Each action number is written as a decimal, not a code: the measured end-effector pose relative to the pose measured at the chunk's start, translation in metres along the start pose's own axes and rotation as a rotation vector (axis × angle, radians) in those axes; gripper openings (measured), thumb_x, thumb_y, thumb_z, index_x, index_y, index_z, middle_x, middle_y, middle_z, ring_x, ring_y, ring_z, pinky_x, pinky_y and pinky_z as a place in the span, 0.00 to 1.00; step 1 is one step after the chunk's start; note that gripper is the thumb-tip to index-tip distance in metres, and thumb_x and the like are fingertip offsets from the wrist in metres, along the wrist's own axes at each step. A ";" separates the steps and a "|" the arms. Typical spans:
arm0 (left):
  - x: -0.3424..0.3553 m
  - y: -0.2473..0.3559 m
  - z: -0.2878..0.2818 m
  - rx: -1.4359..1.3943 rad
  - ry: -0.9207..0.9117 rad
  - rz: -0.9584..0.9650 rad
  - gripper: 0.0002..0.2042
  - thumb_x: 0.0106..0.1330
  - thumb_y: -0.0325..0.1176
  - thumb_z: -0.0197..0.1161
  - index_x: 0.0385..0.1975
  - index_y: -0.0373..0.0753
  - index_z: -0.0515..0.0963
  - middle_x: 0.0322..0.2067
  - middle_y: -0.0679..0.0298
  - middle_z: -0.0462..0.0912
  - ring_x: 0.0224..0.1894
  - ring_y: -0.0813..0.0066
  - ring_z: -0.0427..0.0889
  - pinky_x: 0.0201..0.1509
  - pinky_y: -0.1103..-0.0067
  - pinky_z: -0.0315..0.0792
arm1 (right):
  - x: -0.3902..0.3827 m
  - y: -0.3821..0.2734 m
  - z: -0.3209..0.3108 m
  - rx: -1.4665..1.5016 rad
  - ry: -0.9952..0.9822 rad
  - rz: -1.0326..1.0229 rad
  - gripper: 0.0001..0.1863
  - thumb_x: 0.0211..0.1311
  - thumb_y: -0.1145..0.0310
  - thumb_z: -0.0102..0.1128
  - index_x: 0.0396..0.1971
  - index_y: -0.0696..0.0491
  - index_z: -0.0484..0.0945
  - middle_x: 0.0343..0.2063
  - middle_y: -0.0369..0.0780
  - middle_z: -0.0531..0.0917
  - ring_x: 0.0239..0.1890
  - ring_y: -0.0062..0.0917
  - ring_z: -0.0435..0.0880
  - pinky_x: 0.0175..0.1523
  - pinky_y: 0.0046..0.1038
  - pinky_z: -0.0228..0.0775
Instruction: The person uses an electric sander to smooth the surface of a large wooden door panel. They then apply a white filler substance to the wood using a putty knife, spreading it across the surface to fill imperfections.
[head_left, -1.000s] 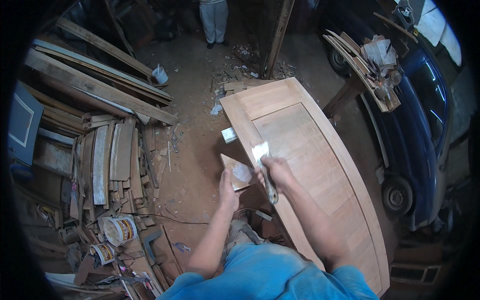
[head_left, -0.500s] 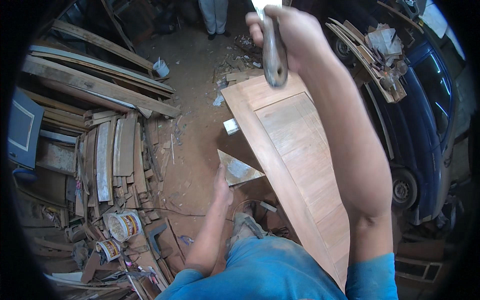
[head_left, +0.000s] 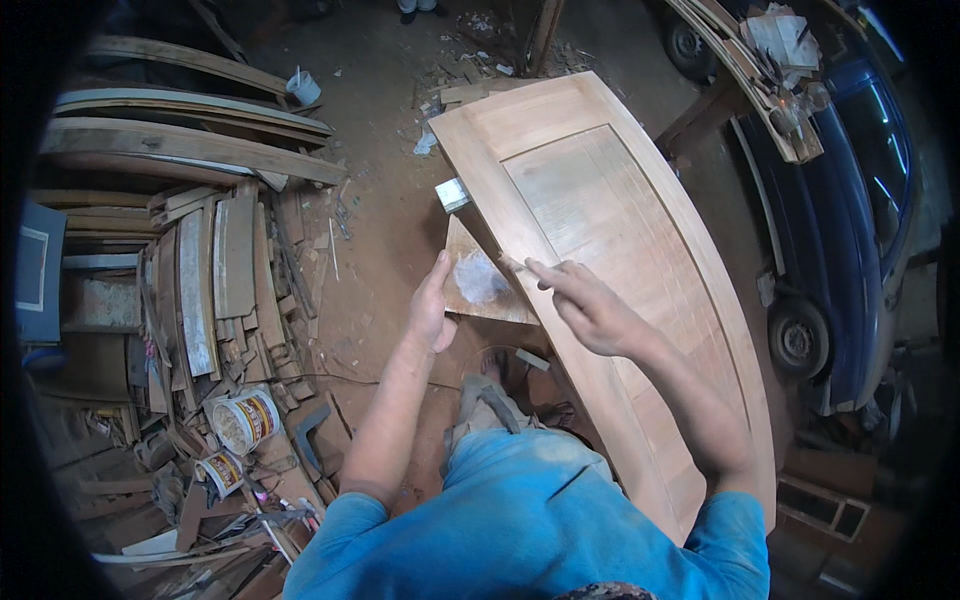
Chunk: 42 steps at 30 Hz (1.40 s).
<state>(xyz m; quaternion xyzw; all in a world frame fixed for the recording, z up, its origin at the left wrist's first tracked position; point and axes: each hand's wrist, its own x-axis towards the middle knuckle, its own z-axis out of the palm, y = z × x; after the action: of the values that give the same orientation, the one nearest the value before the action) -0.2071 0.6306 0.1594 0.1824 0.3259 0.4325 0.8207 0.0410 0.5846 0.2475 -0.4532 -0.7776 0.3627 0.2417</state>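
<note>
My left hand (head_left: 432, 305) grips the edge of a small flat board (head_left: 460, 236) with a smear of white paste (head_left: 481, 279) in its middle. My right hand (head_left: 590, 308) is closed on a putty knife (head_left: 512, 262), seen almost edge-on, with most of its handle hidden by my fingers. The knife is beside the right edge of the board; whether it touches the paste I cannot tell. Under my right hand and forearm lies a pale wooden panelled door (head_left: 590, 200), the small board held at its left edge.
A white block (head_left: 452, 195) shows at the door's left edge. Stacked planks (head_left: 190, 150) and offcuts fill the left, with a labelled bucket (head_left: 245, 420) among them. A blue car (head_left: 850, 240) stands at the right, near a loaded plank shelf (head_left: 765, 100). A cable runs along the floor.
My right hand has come down from high above the door's far end to the small board, bringing the putty knife. My view has shifted, showing more of the door.
</note>
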 end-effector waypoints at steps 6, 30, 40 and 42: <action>0.001 0.009 0.017 0.033 -0.070 -0.017 0.24 0.79 0.47 0.46 0.65 0.37 0.67 0.57 0.58 0.78 0.59 0.65 0.78 0.64 0.67 0.72 | -0.007 -0.002 0.004 -0.385 -0.080 -0.003 0.36 0.60 0.80 0.55 0.70 0.43 0.66 0.48 0.46 0.74 0.52 0.40 0.76 0.52 0.37 0.76; 0.004 -0.005 0.040 0.115 -0.308 -0.245 0.22 0.79 0.45 0.49 0.59 0.32 0.73 0.52 0.58 0.82 0.53 0.70 0.82 0.58 0.71 0.77 | -0.042 0.004 -0.007 -0.218 0.108 -0.042 0.32 0.62 0.80 0.60 0.65 0.35 0.73 0.46 0.48 0.77 0.48 0.41 0.78 0.54 0.36 0.73; -0.008 0.029 0.040 0.152 -0.190 -0.126 0.20 0.78 0.44 0.49 0.56 0.33 0.74 0.49 0.57 0.83 0.50 0.67 0.84 0.57 0.69 0.78 | -0.079 0.040 0.010 -0.081 0.324 0.098 0.28 0.60 0.80 0.64 0.61 0.45 0.78 0.45 0.46 0.79 0.46 0.37 0.80 0.48 0.32 0.74; -0.010 0.026 0.039 0.195 -0.182 -0.152 0.20 0.78 0.44 0.49 0.55 0.33 0.75 0.49 0.57 0.83 0.50 0.67 0.84 0.56 0.70 0.78 | -0.063 0.014 0.008 -0.083 0.262 -0.041 0.29 0.61 0.77 0.65 0.63 0.41 0.76 0.46 0.46 0.78 0.46 0.39 0.79 0.51 0.34 0.74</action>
<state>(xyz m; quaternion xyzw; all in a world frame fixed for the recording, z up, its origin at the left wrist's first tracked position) -0.2000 0.6361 0.2063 0.2743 0.3033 0.3171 0.8557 0.0726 0.5312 0.2282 -0.4903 -0.7628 0.2631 0.3295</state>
